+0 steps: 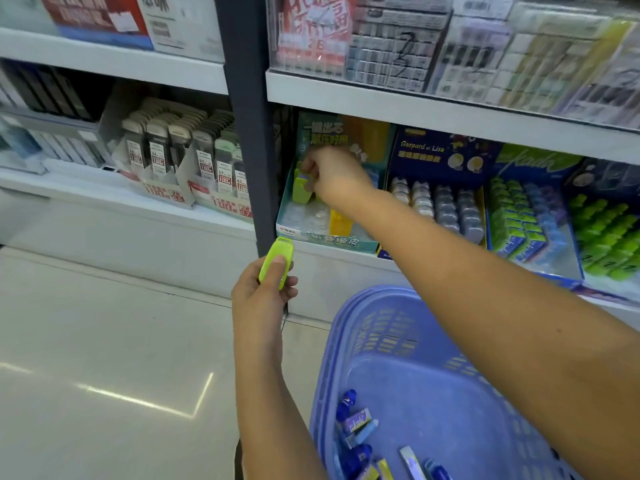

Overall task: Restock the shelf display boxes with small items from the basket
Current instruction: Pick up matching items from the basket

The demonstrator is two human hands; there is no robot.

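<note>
My left hand (265,289) grips a small lime-green eraser case (277,262) below the shelf edge, thumb pressed on its face. Higher up, my right hand (332,174) reaches into the teal display box (311,233) on the lower shelf and pinches another lime-green case (300,189) upright at the box's back left. A yellow case (341,221) stands in the same box. The purple basket (391,344) sits at the bottom right, holding several small blue and purple items (356,427).
Right of the teal box stand a blue display box (446,157) with white and grey items and green-and-blue boxes (523,216). A dark upright post (249,133) divides the shelving. Pencil-lead packs (183,154) fill the left shelf. Pale floor tiles (104,341) lie at left.
</note>
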